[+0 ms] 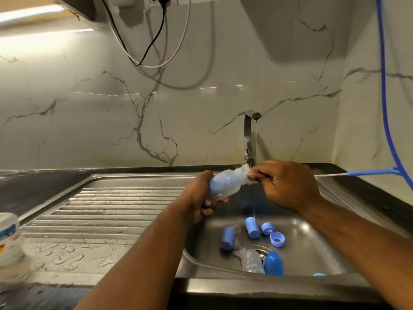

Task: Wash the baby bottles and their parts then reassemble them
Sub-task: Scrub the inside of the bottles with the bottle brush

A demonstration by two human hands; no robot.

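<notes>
My left hand (201, 198) grips a translucent blue baby bottle (225, 185), held on its side above the sink basin (317, 253). My right hand (288, 182) pinches a white bristle brush (244, 171) at the bottle's mouth, the bristles partly inside the neck. A thin stream of water falls from the tap (249, 139) just beside my right hand. In the basin lie two blue bottles (252, 228) (227, 238), a blue ring (277, 239), a small blue part (267, 228), a blue cap (273, 264) and a clear bristly brush (250, 259).
A ribbed steel drainboard (107, 211), wet with droplets, lies left of the basin. A white tub (9, 238) stands at its left edge. A blue cord (384, 108) hangs at the right, and cables (156, 45) dangle on the marble wall.
</notes>
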